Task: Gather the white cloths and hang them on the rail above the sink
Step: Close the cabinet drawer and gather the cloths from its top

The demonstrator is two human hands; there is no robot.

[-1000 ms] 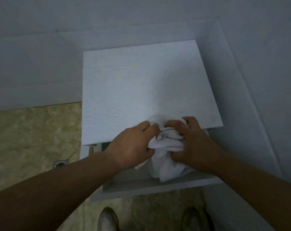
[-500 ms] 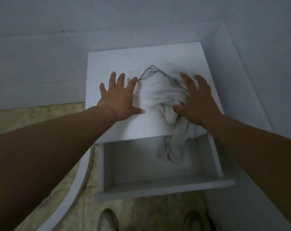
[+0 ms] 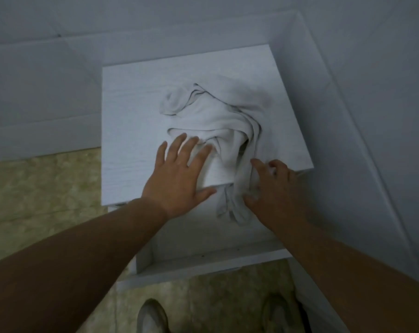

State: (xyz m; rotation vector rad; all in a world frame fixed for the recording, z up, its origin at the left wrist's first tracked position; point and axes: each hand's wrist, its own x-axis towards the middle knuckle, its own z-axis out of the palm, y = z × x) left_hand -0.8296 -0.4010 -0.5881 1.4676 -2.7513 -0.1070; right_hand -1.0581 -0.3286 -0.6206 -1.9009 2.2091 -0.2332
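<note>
A crumpled white cloth [image 3: 218,121] lies in a heap on top of a small white cabinet [image 3: 131,111], with one end hanging over the front edge into the open drawer [image 3: 203,258] below. My left hand [image 3: 179,179] lies flat, fingers spread, with its fingertips on the cloth's near left edge. My right hand [image 3: 273,188] has its fingers curled into the hanging end of the cloth at the cabinet's front edge. No rail or sink is in view.
The cabinet stands in a corner, with white tiled walls [image 3: 371,92] behind and to the right. The pulled-out drawer juts toward me above the beige floor [image 3: 42,200]. My two shoes [image 3: 153,318] stand just in front of it.
Both hands came back toward the cabinet's front edge after spreading the cloth on top. The right hand, open before, now grips the hanging end. The cloth lies flatter and wider.
</note>
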